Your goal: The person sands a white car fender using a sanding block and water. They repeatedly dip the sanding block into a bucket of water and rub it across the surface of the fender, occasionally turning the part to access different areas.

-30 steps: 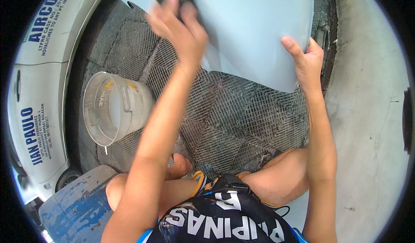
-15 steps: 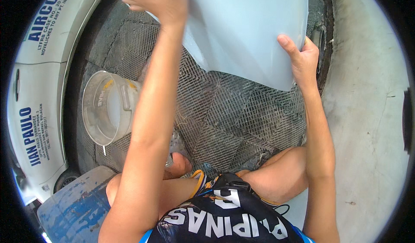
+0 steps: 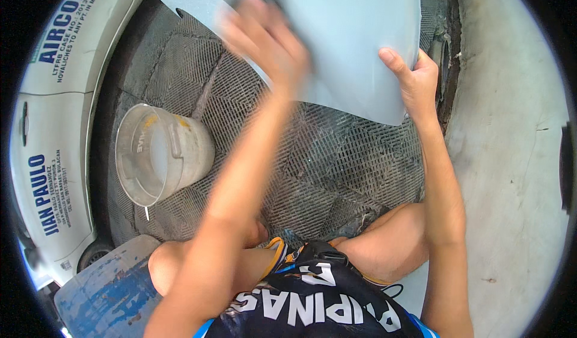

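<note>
A pale grey-blue curved panel (image 3: 354, 31) fills the top middle, above a ridged mat floor (image 3: 336, 169). My left hand (image 3: 270, 43), blurred by motion, presses a dark pad (image 3: 273, 1) on the panel's left part; the pad is mostly hidden under my fingers. My right hand (image 3: 418, 82) grips the panel's lower right edge, thumb on the face and fingers round the back. A translucent bucket (image 3: 195, 157) with pale liquid in it stands left of my left forearm.
A white vehicle (image 3: 54, 121) with lettering lines the far left. A scuffed blue board or container (image 3: 102, 284) sits at lower left, beside my knee. A large off-white surface (image 3: 505, 187) runs along the right side. My bent legs (image 3: 384, 242) are at the bottom.
My left hand moved up-left half a second ago and has since swept back down and right across the panel. The panel and my right hand have shifted slightly left.
</note>
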Demonstrator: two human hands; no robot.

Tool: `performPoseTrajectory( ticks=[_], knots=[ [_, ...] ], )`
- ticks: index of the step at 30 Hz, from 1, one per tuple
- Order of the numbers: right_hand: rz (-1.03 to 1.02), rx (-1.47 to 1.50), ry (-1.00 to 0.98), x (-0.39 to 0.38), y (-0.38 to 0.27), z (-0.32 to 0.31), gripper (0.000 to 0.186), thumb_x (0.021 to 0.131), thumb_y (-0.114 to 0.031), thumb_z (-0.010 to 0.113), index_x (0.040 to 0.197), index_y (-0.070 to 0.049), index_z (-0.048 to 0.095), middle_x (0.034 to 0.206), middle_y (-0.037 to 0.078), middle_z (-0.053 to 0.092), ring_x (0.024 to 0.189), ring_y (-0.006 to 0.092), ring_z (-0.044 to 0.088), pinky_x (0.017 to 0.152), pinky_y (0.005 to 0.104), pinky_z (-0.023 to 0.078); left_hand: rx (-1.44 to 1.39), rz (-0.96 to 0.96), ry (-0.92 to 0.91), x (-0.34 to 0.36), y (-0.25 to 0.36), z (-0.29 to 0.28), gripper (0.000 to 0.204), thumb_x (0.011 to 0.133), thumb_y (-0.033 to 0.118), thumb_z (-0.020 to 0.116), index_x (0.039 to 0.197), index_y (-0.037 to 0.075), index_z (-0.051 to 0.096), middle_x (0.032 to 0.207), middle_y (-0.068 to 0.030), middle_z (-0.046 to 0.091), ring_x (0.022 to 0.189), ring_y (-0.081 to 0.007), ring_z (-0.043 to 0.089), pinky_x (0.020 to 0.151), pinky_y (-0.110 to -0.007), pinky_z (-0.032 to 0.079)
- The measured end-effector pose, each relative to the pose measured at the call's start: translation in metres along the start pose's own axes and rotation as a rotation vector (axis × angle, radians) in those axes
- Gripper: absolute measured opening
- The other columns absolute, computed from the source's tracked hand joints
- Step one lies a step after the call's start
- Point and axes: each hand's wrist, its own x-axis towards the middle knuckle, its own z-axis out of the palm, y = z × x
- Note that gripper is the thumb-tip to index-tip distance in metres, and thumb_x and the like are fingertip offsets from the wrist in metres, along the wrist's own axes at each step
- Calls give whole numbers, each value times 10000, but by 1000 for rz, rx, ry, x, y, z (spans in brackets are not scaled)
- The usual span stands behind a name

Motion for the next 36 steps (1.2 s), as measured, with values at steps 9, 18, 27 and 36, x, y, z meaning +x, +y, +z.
performPoseTrajectory(
  ticks=[9,18,27,36],
  knots=[
    [48,-21,-14,0,4,-3,517,809,-416,842,999,43,701,884,113,725,734,154,688,679,280,564,-112,54,237,120,-41,-13,290,984,168,581,1216,-7,575,1160,-234,576,1096,-406,552,960,-486,421],
    [17,-54,17,3,3,-3,529,803,-408,851,1014,54,706,912,104,725,778,141,675,708,284,550,-67,-101,-86,-49,-36,-18,403,964,116,571,1326,-36,479,1148,-239,523,1219,-360,476,1053,-573,319],
    [-17,-28,9,4,7,-5,504,814,-376,851,1031,55,706,929,106,723,788,148,672,724,287,549,-129,84,90,-38,-5,-1,397,959,142,553,1349,74,523,1296,-244,504,1283,-385,412,1015,-550,309],
    [29,-16,-6,1,10,-6,511,815,-375,850,1037,58,695,945,113,722,805,142,669,743,288,548,-37,120,192,134,-20,-20,347,966,182,581,1260,0,562,1184,-220,578,1088,-376,546,943,-483,422]
  ],
)
